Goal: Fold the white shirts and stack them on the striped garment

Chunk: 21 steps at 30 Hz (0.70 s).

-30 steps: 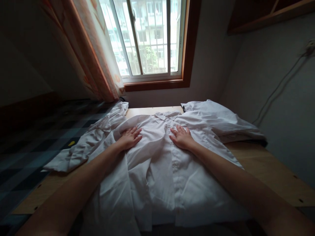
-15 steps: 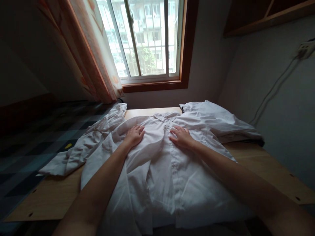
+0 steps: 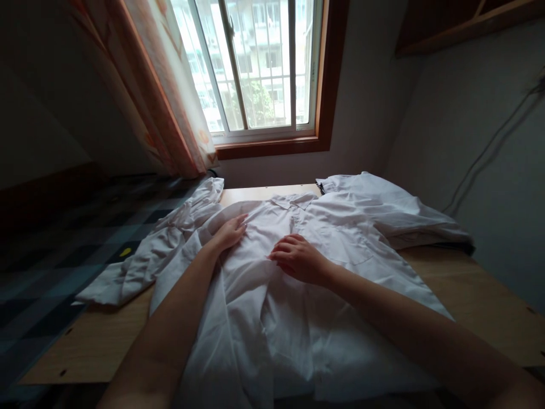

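Note:
A white button-up shirt (image 3: 340, 312) lies front up, its collar toward the window and its body spread with soft folds and wrinkles. My left hand (image 3: 230, 233) rests on the chest at the left, fingers stretched out over the fabric. Just right of it, my right hand (image 3: 300, 258) is over the button strip, its fingers bent together at a fold of the shirt; the thumb is partly hidden beneath them. One sleeve (image 3: 166, 244) trails crumpled to the left, and the other sleeve (image 3: 392, 210) lies out to the right.
Beneath the shirt is a pale wooden board (image 3: 477, 301) with small dark holes. A dark checked cloth (image 3: 38, 289) covers the surface at left. Behind are an orange-patterned curtain (image 3: 170, 102) and a window (image 3: 264, 74). A cable (image 3: 494, 142) hangs along the right wall.
My right hand has moved left and nearer to me, and its fingers have gone from spread flat to bent together. My left hand stays on the chest, its fingers closer together.

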Each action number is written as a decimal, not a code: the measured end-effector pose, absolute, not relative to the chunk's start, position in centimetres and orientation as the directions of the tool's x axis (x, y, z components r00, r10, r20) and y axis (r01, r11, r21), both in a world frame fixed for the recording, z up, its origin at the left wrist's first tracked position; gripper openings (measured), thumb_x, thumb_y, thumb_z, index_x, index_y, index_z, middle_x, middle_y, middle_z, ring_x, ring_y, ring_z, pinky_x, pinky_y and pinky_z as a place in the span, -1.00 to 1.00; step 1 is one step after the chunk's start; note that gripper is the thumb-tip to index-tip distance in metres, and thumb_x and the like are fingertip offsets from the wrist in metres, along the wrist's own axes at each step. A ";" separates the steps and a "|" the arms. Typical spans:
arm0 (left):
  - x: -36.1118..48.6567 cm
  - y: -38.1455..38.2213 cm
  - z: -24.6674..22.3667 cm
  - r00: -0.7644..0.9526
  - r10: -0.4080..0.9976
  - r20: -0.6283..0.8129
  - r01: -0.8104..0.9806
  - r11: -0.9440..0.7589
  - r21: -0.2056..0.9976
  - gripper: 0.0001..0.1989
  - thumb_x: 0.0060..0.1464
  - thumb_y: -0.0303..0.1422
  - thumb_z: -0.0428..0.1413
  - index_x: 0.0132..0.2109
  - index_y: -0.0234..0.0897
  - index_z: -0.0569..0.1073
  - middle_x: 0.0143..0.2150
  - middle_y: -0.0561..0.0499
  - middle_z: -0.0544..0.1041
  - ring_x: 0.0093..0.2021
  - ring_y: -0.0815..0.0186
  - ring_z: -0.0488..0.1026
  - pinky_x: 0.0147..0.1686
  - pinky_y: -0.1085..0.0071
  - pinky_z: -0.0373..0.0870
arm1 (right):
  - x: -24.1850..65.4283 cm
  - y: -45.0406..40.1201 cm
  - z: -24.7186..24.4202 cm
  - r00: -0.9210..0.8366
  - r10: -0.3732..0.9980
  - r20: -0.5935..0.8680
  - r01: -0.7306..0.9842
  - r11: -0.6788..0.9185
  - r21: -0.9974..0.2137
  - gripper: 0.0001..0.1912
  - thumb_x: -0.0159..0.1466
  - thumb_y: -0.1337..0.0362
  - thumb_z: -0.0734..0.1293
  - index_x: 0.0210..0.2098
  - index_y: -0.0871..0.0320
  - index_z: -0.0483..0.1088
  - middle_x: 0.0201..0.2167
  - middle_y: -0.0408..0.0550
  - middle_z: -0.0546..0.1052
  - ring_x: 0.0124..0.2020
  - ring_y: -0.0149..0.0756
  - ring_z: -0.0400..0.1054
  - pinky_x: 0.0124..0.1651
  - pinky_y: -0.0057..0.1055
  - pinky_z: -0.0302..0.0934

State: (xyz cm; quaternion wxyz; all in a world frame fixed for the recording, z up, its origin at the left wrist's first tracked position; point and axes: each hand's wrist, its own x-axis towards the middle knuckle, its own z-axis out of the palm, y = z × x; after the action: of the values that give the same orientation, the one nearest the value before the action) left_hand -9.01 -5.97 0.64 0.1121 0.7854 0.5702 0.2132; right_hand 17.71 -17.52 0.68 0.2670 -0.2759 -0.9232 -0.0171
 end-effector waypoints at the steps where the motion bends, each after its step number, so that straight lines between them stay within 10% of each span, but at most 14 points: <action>1: -9.5 -5.9 0.7 0.261 0.942 0.211 0.841 -0.329 0.430 -0.43 0.21 -0.18 -0.06 0.28 -0.35 0.38 0.29 -0.12 0.42 0.28 0.15 0.37 0.30 0.33 0.21 | 17.8 -17.6 0.6 -0.708 0.499 0.500 0.519 0.847 -0.111 -0.80 0.33 0.41 0.30 -0.12 0.12 0.52 -0.15 0.00 0.60 -0.07 -0.18 0.40 0.09 -0.23 0.16; 21: -10.4 -4.8 -0.2 0.271 0.960 0.066 0.938 -0.279 0.204 -0.29 0.23 0.00 -0.10 0.36 -0.39 0.27 0.45 -0.21 0.15 0.45 0.06 0.04 0.40 0.19 -0.05 | 19.9 -17.8 0.9 -0.752 0.541 0.377 0.489 0.841 -0.231 -0.82 0.27 0.40 0.28 -0.16 0.13 0.47 -0.14 -0.01 0.55 -0.09 -0.21 0.37 0.08 -0.28 0.16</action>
State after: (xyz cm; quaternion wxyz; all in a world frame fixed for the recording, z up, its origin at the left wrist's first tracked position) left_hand -10.42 -4.76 -0.18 0.0621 0.7948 0.5972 0.0881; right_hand 19.93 -17.76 0.93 0.2190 -0.2757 -0.9341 0.0591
